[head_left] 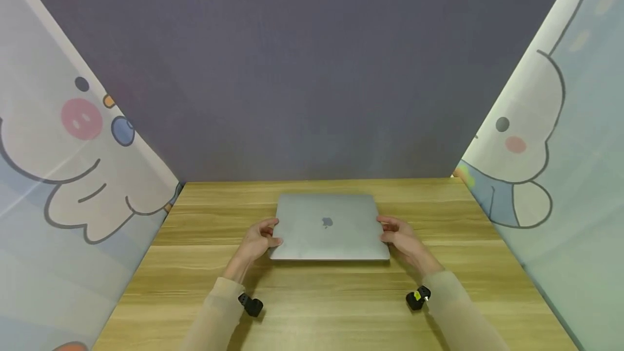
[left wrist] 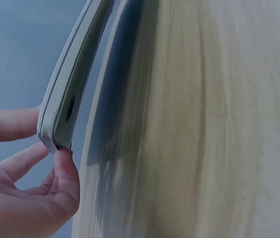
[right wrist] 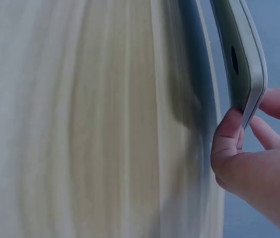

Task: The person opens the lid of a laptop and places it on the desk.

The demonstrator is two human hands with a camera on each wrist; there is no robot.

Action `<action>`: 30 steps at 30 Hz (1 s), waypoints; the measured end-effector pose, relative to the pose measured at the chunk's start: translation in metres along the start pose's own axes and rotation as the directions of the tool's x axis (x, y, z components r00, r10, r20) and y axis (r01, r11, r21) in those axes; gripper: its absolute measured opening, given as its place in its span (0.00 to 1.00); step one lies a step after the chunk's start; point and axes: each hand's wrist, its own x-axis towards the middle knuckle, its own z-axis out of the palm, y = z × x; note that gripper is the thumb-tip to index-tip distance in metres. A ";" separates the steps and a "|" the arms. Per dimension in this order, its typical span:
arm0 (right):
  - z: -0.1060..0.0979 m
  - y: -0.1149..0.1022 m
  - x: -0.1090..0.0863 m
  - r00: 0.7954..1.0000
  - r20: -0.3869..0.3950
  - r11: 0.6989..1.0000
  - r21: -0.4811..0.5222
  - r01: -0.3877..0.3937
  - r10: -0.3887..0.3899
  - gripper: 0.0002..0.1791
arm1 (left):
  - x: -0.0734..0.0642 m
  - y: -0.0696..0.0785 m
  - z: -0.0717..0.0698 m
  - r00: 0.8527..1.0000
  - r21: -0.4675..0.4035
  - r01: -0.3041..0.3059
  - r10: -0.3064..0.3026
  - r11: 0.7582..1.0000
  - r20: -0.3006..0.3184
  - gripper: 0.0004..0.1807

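A closed silver laptop (head_left: 327, 242) with a dark apple logo lies level in the head view, lid up, over the middle of the table. My left hand (head_left: 255, 240) pinches its left side between thumb and fingers, and my right hand (head_left: 403, 238) grips the right side the same way. In the left wrist view the laptop's edge (left wrist: 63, 106) and a dark foot on its underside show. A gap and a shadow separate it from the tabletop. The right wrist view has the opposite edge (right wrist: 251, 69) held likewise, also raised above the wood.
The wood-grain table (head_left: 322, 307) reaches back to a dark grey panel (head_left: 317, 69). Cartoon-printed curtains, one on the left (head_left: 39, 253) and one on the right (head_left: 585, 177), flank it. A small black device sits at the left wrist (head_left: 251, 304) and another at the right wrist (head_left: 417, 298).
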 end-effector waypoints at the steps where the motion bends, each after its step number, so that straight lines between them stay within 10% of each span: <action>1: -0.001 0.000 -0.002 1.000 0.001 1.000 -0.010 0.006 -0.006 0.34 | -0.001 0.000 0.000 1.000 0.004 0.000 0.000 1.000 0.003 0.35; 30: -0.007 0.000 -0.041 0.998 0.044 0.992 -0.116 0.043 -0.038 0.33 | -0.040 -0.002 0.006 0.998 0.014 -0.029 0.028 0.999 0.061 0.36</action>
